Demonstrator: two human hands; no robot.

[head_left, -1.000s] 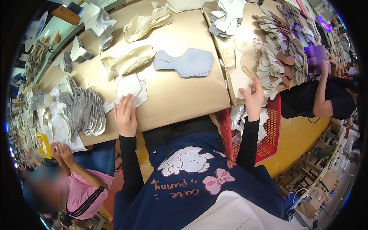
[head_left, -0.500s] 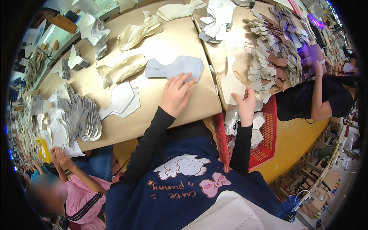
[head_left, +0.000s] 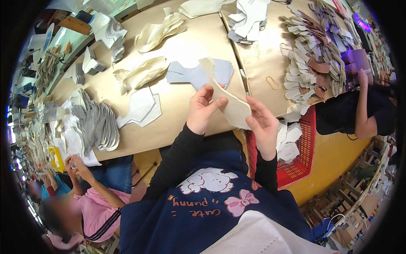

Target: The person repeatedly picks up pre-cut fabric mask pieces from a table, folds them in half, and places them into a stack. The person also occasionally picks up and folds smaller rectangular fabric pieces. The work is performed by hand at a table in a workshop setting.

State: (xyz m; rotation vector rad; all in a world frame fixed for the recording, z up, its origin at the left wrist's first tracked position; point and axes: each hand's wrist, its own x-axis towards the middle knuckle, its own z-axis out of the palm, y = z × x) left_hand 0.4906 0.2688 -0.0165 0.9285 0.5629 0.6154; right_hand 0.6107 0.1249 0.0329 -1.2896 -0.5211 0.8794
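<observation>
Between both hands I hold a stack of cream cut-out pieces (head_left: 231, 108), raised over the table's front edge and tilted so its layered edge shows. My left hand (head_left: 204, 108) pinches its left side near the narrow part. On its right end, my right hand (head_left: 263, 123) grips with thumb and fingers. Behind the stack, grey-blue cut pieces (head_left: 184, 73) lie flat, partly covered by it. A loose yellow rubber band (head_left: 272, 83) rests on the table to the right of my hands.
Cream stacks (head_left: 141, 73) and white pieces (head_left: 141, 105) lie to the left, past them a big grey pile (head_left: 99, 127). Banded bundles (head_left: 300, 76) crowd the right. A red basket (head_left: 311, 139) holding white pieces stands below the table. Co-workers sit at left (head_left: 99, 207) and right (head_left: 344, 112).
The cream stack has been lifted from the table at right and brought in front of me. My left hand has left the grey-blue pieces and taken hold of it. The rubber band lies uncovered.
</observation>
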